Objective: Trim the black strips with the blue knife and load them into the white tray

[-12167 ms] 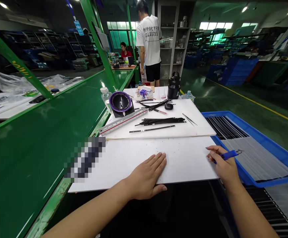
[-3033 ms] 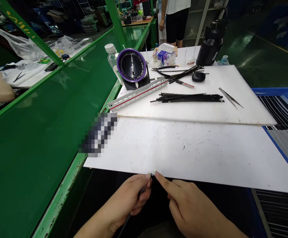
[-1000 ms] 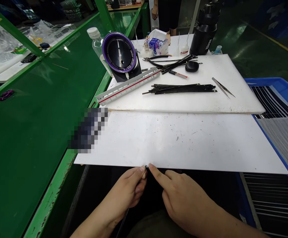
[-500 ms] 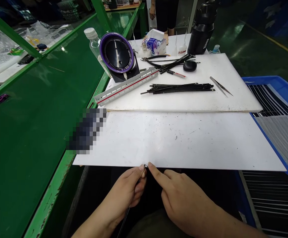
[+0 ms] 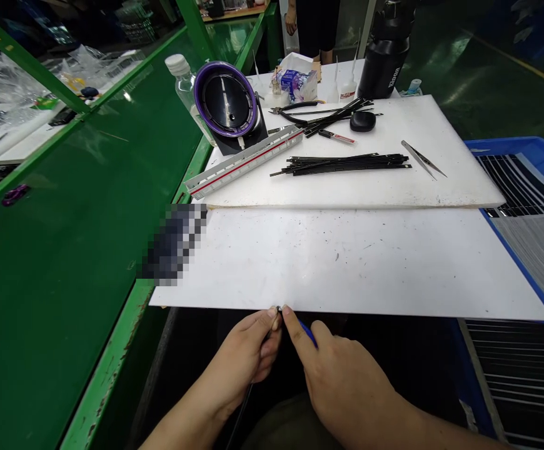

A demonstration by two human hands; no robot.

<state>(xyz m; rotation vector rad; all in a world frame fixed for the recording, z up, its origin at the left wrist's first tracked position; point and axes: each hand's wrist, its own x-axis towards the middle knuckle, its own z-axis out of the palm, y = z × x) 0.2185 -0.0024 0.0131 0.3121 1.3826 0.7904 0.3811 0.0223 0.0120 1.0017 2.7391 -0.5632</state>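
Just off the front edge of the white board (image 5: 328, 269), my left hand (image 5: 246, 350) is closed on a thin black strip (image 5: 240, 415). The strip's tip shows between thumb and forefinger, and its tail hangs down below the palm. My right hand (image 5: 347, 375) is curled around a tool with a blue handle (image 5: 308, 334), index finger stretched forward along it. That fingertip lies right beside the strip's tip. The tool's working end is too small and covered to make out. Several similar black strips (image 5: 347, 164) lie bundled on the thick white foam slab (image 5: 459, 181).
Tweezers (image 5: 423, 159), cutting pliers (image 5: 295, 112), a scale ruler (image 5: 246, 161) and a purple-rimmed fan (image 5: 227, 100) rest on the slab. A black bottle (image 5: 384, 65) stands behind. To the right is a blue crate (image 5: 501, 147) of strips. A green rail (image 5: 107, 369) bounds the left.
The blue handle now shows under my right index finger; it was hidden before. Both hands stay close together at the strip's tip. The whole view has shifted slightly.
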